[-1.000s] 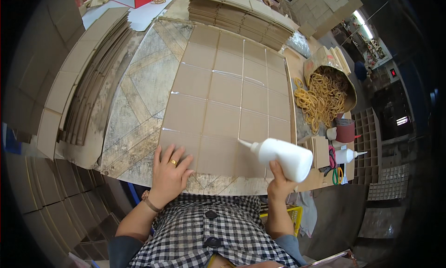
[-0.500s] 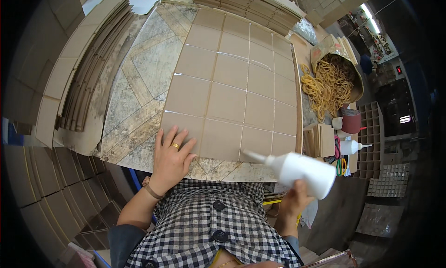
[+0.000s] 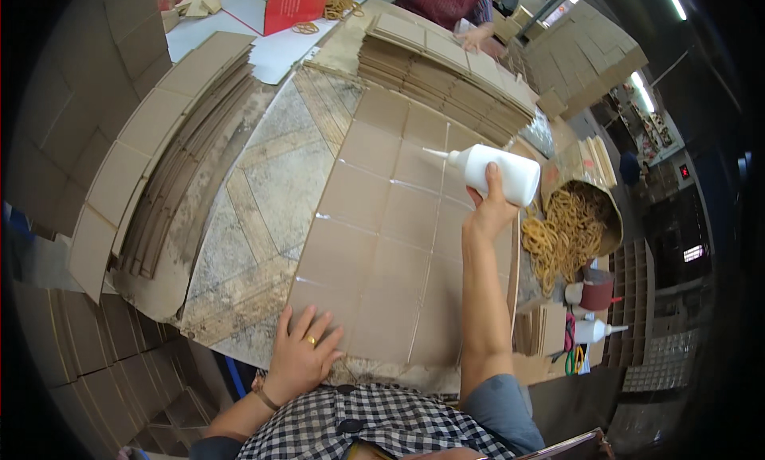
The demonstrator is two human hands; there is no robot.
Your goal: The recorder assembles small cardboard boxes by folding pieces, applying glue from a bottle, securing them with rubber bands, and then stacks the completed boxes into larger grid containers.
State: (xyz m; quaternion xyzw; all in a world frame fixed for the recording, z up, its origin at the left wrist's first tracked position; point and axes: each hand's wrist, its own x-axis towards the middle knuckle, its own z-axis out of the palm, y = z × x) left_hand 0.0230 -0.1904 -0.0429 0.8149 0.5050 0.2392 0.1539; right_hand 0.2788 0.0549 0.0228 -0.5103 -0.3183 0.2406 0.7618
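Note:
My right hand (image 3: pixel 490 210) grips a white squeeze bottle (image 3: pixel 508 175), tilted sideways, with its pointed nozzle aimed left. The bottle is over the far half of a brown board (image 3: pixel 398 300), which is divided into a grid by grooves. Shiny wet-looking lines run along some of those grooves. Lying on the board's near left corner is my left hand (image 3: pixel 309 350), fingers spread, a ring on one of them. Whether the nozzle tip touches the board I cannot tell.
Stacked brown boards stand at left (image 3: pixel 171 153) and behind (image 3: pixel 446 69). Rubber bands (image 3: pixel 564 237) spill from a bag at right, near scissors (image 3: pixel 574 360) and a second white bottle (image 3: pixel 591 331). Across the table, a co-worker's hand (image 3: pixel 476 37) rests by the far stack.
My right hand has carried the bottle from the board's near edge toward its far side. My left hand stays on the near corner. The view has tilted up, bringing a co-worker into sight.

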